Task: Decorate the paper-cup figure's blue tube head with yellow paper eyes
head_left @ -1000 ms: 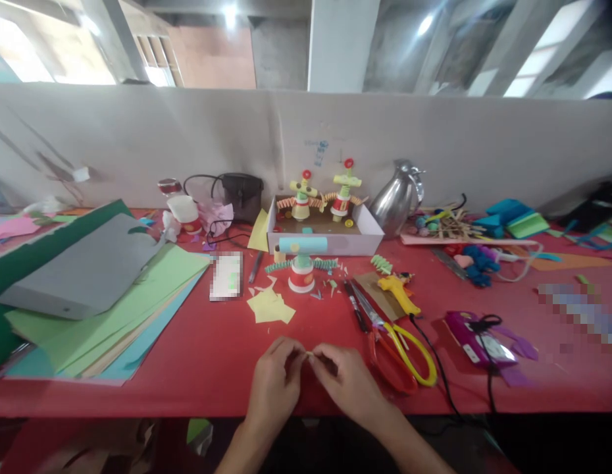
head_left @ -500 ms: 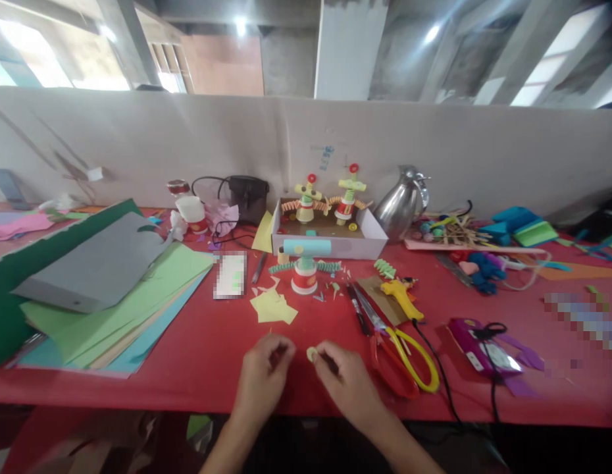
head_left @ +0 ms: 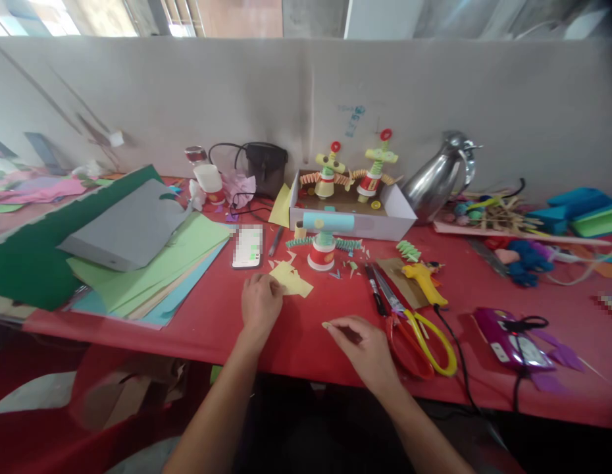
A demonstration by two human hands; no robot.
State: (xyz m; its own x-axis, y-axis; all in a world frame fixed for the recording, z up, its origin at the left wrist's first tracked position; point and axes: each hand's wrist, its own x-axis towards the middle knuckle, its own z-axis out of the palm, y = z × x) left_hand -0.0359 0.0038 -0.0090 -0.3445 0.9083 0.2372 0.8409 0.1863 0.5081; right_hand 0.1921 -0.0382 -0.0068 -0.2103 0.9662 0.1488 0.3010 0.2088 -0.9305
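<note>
A red-covered bench (head_left: pixel 299 336) is stretching along a pale partition (head_left: pixel 187 99), carrying paper, tools and paper-cup models. The left hand (head_left: pixel 261 304) is reaching to the yellow paper scraps (head_left: pixel 297 284), its curled fingers meeting their left edge; whether it is gripping any, I cannot tell. The right hand (head_left: pixel 360 345) is hovering near the bench's front edge, pinching a small pale piece (head_left: pixel 326 325) between thumb and forefinger, left of the large scissors (head_left: pixel 403 309). Just beyond the scraps, a red-and-white cup figure (head_left: pixel 322 255) with a blue roll on top is standing upright before a white box (head_left: pixel 380 228), where two similar figures (head_left: pixel 326 187) are standing. A yellow glue gun (head_left: pixel 425 284) is lying beside the scissors, and a metal jug (head_left: pixel 434 184) is standing right of the box.
</note>
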